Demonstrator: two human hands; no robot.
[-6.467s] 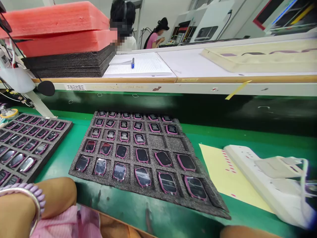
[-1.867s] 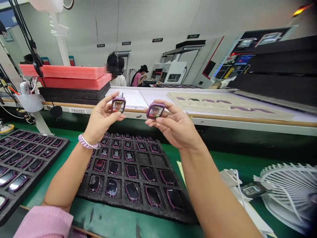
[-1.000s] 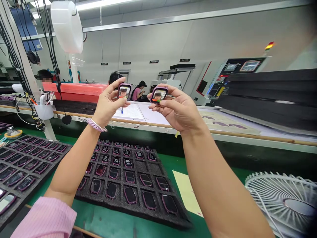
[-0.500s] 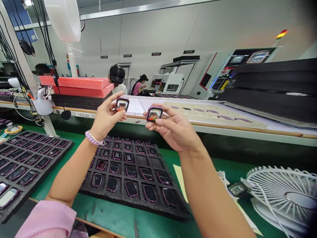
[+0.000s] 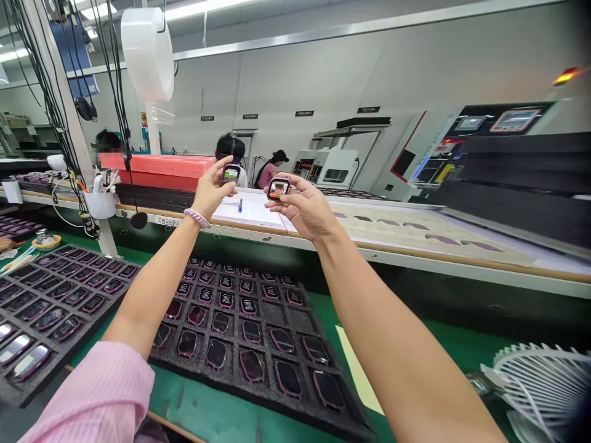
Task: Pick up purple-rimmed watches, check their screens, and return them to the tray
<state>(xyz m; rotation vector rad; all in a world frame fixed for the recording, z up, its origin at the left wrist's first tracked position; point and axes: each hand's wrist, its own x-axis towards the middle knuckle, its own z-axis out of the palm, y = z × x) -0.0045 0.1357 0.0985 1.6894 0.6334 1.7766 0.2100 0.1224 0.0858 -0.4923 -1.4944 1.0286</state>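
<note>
My left hand (image 5: 212, 194) pinches a small dark-framed watch case (image 5: 231, 174) by its edge, its lit screen facing me. A second watch case (image 5: 279, 189), purple-edged with a bright colourful screen, is held between thumb and fingers of my right hand (image 5: 307, 206). Both are raised at shelf height, apart from each other. Below them lies a black foam tray (image 5: 212, 394) holding several rows of purple-rimmed watch cases, with two bare pockets near its right side.
Another full foam tray (image 5: 69, 344) lies at the left. A white fan (image 5: 545, 381) stands at the lower right. Behind, the shelf (image 5: 415, 258) carries red foam blocks (image 5: 161, 172), papers and a pen (image 5: 241, 205). Several people are at work beyond it.
The view has shifted, so the scene sits lower and further right. Both hands still hold their watch cases, now held further from me; the left one's screen shows green.
</note>
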